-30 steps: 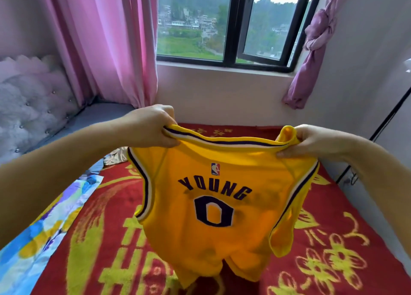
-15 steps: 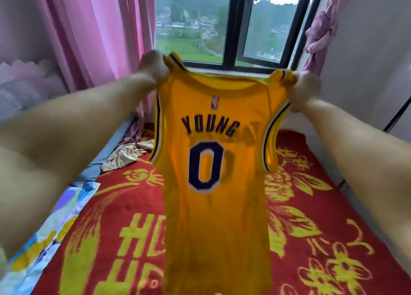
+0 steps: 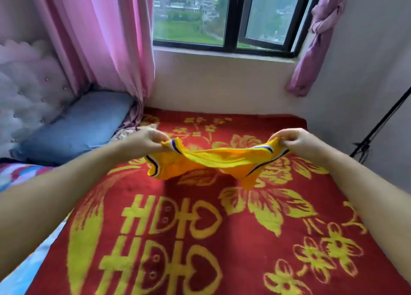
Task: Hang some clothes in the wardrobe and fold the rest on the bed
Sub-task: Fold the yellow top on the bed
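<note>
A yellow basketball jersey (image 3: 213,163) with purple and white trim is stretched nearly flat in the air, low over the far part of the bed. My left hand (image 3: 146,140) pinches its left shoulder strap. My right hand (image 3: 293,140) pinches the right shoulder strap. The jersey's lettering is hidden, and its body bunches and trails away beneath the straps. Below it lies the red blanket (image 3: 200,239) with yellow flowers and characters, which covers the bed.
A blue pillow (image 3: 73,125) lies at the far left against a tufted headboard (image 3: 29,90). A beige garment (image 3: 131,132) sits crumpled beside the pillow. Pink curtains (image 3: 106,39) frame the window (image 3: 229,16). A black stand (image 3: 375,134) leans by the right wall.
The jersey hung upright in front of the window with "YOUNG 0" showing. Both hands have swung it down and forward, so it now lies almost level above the blanket.
</note>
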`<action>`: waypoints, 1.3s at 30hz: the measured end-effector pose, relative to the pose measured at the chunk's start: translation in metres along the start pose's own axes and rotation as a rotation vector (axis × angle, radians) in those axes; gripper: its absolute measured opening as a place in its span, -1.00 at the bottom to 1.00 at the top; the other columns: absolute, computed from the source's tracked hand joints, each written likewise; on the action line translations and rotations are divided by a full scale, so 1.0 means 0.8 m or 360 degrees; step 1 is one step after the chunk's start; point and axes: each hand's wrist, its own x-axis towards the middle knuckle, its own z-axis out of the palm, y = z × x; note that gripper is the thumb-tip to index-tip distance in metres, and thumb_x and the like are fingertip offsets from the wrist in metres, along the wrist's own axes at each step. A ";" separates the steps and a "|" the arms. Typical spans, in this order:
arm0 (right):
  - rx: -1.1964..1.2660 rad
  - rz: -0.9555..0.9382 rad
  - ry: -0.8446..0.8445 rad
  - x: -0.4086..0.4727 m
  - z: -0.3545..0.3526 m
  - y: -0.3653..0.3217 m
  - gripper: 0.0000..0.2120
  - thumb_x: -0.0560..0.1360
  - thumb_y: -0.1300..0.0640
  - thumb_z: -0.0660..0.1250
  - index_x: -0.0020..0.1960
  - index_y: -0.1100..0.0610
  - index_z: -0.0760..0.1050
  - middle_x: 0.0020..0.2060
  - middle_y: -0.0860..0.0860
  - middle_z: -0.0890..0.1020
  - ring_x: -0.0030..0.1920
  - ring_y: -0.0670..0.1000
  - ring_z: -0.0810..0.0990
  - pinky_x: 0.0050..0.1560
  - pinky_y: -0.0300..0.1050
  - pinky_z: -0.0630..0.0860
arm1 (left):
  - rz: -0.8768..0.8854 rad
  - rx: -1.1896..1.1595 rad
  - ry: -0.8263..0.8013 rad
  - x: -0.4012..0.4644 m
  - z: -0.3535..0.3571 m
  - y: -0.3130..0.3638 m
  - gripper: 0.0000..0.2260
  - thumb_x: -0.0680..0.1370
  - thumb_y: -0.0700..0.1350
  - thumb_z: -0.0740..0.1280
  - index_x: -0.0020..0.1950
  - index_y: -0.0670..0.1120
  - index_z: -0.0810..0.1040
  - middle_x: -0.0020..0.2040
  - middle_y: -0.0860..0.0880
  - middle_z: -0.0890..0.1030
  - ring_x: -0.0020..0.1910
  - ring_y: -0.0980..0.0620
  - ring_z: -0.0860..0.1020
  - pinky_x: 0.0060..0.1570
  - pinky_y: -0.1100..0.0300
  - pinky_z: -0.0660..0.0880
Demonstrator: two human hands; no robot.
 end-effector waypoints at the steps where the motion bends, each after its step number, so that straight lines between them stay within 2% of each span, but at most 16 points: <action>1: -0.0112 0.0066 -0.0192 -0.015 0.021 0.019 -0.73 0.49 0.44 0.22 -0.02 0.20 0.63 -0.17 0.18 0.66 -0.18 0.07 0.57 -0.07 0.01 0.51 | -0.0035 0.0052 -0.0209 -0.011 0.019 -0.023 -0.83 0.53 -0.10 0.40 -0.26 -0.03 0.62 -0.35 0.04 0.48 -0.32 0.15 0.41 -0.30 0.24 0.36; 5: -0.0477 0.0344 -0.1031 -0.088 0.138 0.098 -0.77 0.51 0.35 0.23 0.00 0.15 0.61 -0.15 0.04 0.61 -0.15 -0.03 0.55 -0.08 -0.18 0.53 | -0.0302 0.0326 -0.0838 -0.083 0.155 -0.137 -0.78 0.53 -0.14 0.37 -0.32 -0.12 0.56 -0.56 0.17 0.34 -0.54 0.27 0.29 -0.49 0.42 0.19; 7: -0.0538 0.0431 -0.1233 -0.131 0.193 0.135 -0.75 0.52 0.31 0.23 0.12 0.19 0.61 -0.10 0.03 0.62 -0.13 -0.08 0.51 -0.17 -0.33 0.42 | -0.0444 0.0346 -0.0997 -0.118 0.215 -0.173 -0.82 0.51 -0.14 0.36 -0.21 -0.22 0.56 -0.54 0.14 0.37 -0.53 0.23 0.32 -0.45 0.36 0.21; 11: -0.0544 0.0505 -0.1641 -0.207 0.276 0.192 -0.70 0.52 0.24 0.24 0.21 0.16 0.59 0.07 0.05 0.65 -0.07 -0.09 0.52 -0.17 -0.36 0.34 | -0.0744 0.0315 -0.1354 -0.191 0.310 -0.229 -0.82 0.46 0.01 0.41 -0.19 -0.10 0.56 -0.43 0.09 0.34 -0.45 0.19 0.28 -0.41 0.25 0.20; 15: -0.0480 0.0436 -0.1982 -0.235 0.306 0.219 -0.74 0.54 0.18 0.24 0.17 0.13 0.60 -0.19 -0.12 0.56 -0.13 -0.11 0.46 -0.24 -0.34 0.35 | -0.0983 0.0195 -0.1650 -0.232 0.340 -0.250 -0.88 0.44 -0.12 0.32 -0.31 -0.03 0.49 -0.45 0.04 0.40 -0.49 0.15 0.33 -0.46 0.29 0.27; 17: -0.0424 0.0451 -0.2056 -0.220 0.308 0.232 -0.83 0.55 0.17 0.25 -0.04 0.04 0.62 -0.26 -0.15 0.51 -0.21 -0.13 0.43 -0.26 -0.32 0.33 | -0.1073 0.0141 -0.1633 -0.226 0.335 -0.259 -0.78 0.46 -0.15 0.31 -0.37 -0.07 0.38 -0.48 0.09 0.36 -0.50 0.16 0.32 -0.47 0.30 0.28; 19: -0.0378 0.0492 -0.1953 -0.189 0.304 0.241 -0.81 0.55 0.17 0.25 -0.16 0.00 0.58 -0.30 -0.17 0.50 -0.28 -0.17 0.40 -0.26 -0.30 0.32 | -0.1096 0.0156 -0.1525 -0.198 0.320 -0.267 -0.76 0.49 -0.13 0.35 -0.34 -0.06 0.39 -0.44 0.09 0.31 -0.41 0.09 0.29 -0.37 0.20 0.23; 22: -0.0365 0.0540 -0.1664 -0.105 0.302 0.258 -0.85 0.56 0.17 0.29 0.06 0.15 0.60 -0.19 -0.12 0.54 -0.20 -0.16 0.45 -0.20 -0.31 0.35 | -0.1071 0.0255 -0.1376 -0.119 0.285 -0.292 -0.83 0.53 -0.14 0.36 -0.27 -0.02 0.50 -0.39 0.08 0.37 -0.36 0.11 0.30 -0.35 0.20 0.22; 25: -0.0433 0.0531 -0.1365 0.002 0.298 0.260 -0.85 0.57 0.18 0.29 0.09 0.13 0.59 -0.13 -0.03 0.55 -0.08 -0.03 0.48 -0.10 -0.18 0.35 | -0.1031 0.0400 -0.1131 -0.010 0.243 -0.314 -0.90 0.55 -0.15 0.35 -0.03 -0.17 0.60 -0.30 0.06 0.44 -0.27 0.08 0.40 -0.31 0.22 0.32; 28: -0.0344 0.0625 -0.0574 0.096 0.306 0.260 -0.76 0.58 0.19 0.24 0.21 0.14 0.54 0.06 0.09 0.60 0.00 0.08 0.54 0.00 -0.06 0.43 | -0.0971 0.0634 -0.0474 0.097 0.217 -0.340 -0.74 0.55 -0.10 0.35 0.21 -0.16 0.57 0.02 -0.07 0.60 0.03 -0.05 0.54 -0.04 0.10 0.42; 30: -0.0228 0.0630 0.0080 0.128 0.330 0.260 -0.70 0.57 0.21 0.21 0.29 0.15 0.47 0.16 0.12 0.57 0.12 0.12 0.54 0.08 -0.04 0.41 | -0.0933 0.0665 0.0152 0.143 0.224 -0.357 -0.64 0.54 -0.06 0.35 0.33 -0.10 0.48 0.21 -0.14 0.56 0.21 -0.15 0.49 0.09 0.07 0.41; 31: -0.0178 0.0626 0.0253 0.131 0.349 0.262 -0.67 0.57 0.22 0.21 0.32 0.17 0.44 0.19 0.14 0.55 0.19 0.14 0.51 0.14 -0.05 0.38 | -0.0906 0.0609 0.0351 0.153 0.236 -0.364 -0.59 0.55 -0.06 0.34 0.38 -0.10 0.41 0.26 -0.16 0.51 0.27 -0.18 0.44 0.18 0.01 0.39; 33: -0.0196 0.0619 0.0185 0.110 0.402 0.278 -0.61 0.57 0.22 0.23 0.39 0.19 0.37 0.30 0.17 0.46 0.33 0.14 0.40 0.27 -0.04 0.30 | -0.0890 0.0564 0.0361 0.146 0.282 -0.384 -0.51 0.57 -0.04 0.30 0.47 -0.11 0.29 0.38 -0.19 0.38 0.39 -0.18 0.32 0.34 -0.07 0.27; 35: -0.0413 0.0662 -0.0195 0.046 0.458 0.296 -0.47 0.58 0.11 0.25 0.51 0.12 0.20 0.47 0.12 0.26 0.48 0.09 0.20 0.41 0.07 0.21 | -0.0927 0.0699 0.0084 0.096 0.340 -0.402 -0.43 0.59 0.03 0.25 0.55 -0.06 0.14 0.52 -0.16 0.18 0.51 -0.10 0.14 0.45 -0.11 0.10; 37: -0.0770 0.0754 -0.0501 -0.022 0.495 0.327 -0.35 0.59 -0.04 0.22 0.57 0.01 -0.01 0.56 0.04 0.00 0.55 0.05 -0.04 0.46 0.21 0.09 | -0.0972 0.0957 -0.0164 0.029 0.388 -0.429 -0.35 0.60 0.15 0.18 0.58 0.02 -0.06 0.59 -0.08 -0.08 0.56 -0.03 -0.07 0.47 -0.14 -0.04; 39: -0.0988 0.0901 -0.0589 -0.077 0.506 0.365 -0.31 0.59 -0.12 0.17 0.58 -0.02 -0.10 0.57 0.03 -0.12 0.56 0.08 -0.15 0.46 0.27 0.04 | -0.1183 0.0997 -0.0177 -0.039 0.413 -0.460 -0.29 0.58 0.20 0.19 0.58 0.03 -0.12 0.58 -0.07 -0.15 0.56 -0.04 -0.12 0.47 -0.14 -0.04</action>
